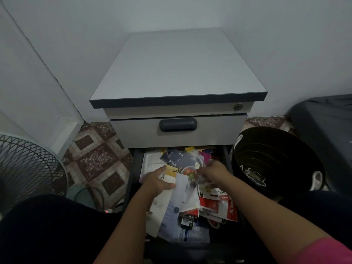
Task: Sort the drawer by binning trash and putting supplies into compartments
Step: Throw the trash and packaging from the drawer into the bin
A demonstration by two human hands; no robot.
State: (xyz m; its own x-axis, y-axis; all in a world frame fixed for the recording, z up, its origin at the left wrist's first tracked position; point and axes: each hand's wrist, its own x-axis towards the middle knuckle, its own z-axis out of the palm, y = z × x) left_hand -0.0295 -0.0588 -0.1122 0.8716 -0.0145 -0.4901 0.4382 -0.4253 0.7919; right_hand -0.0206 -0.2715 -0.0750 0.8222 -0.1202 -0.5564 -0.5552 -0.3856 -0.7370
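While the person sits before the cabinet, both bare arms reach down into the open drawer (136,169), which is pulled out low and heaped with loose papers, cards and packaging. Nearest lies a red and white stapler packet (219,203) on the right side of the heap. The left hand (159,181) rests on the pile, fingers curled around the edge of a white paper (181,184). Just beside it, the right hand (215,171) pinches a clear plastic wrapper (198,175). Farther in sits a dark spoon packet (178,159). Right of the drawer stands a black bin (276,159). Above, the shut upper drawer (178,130) and grey cabinet top (178,65).
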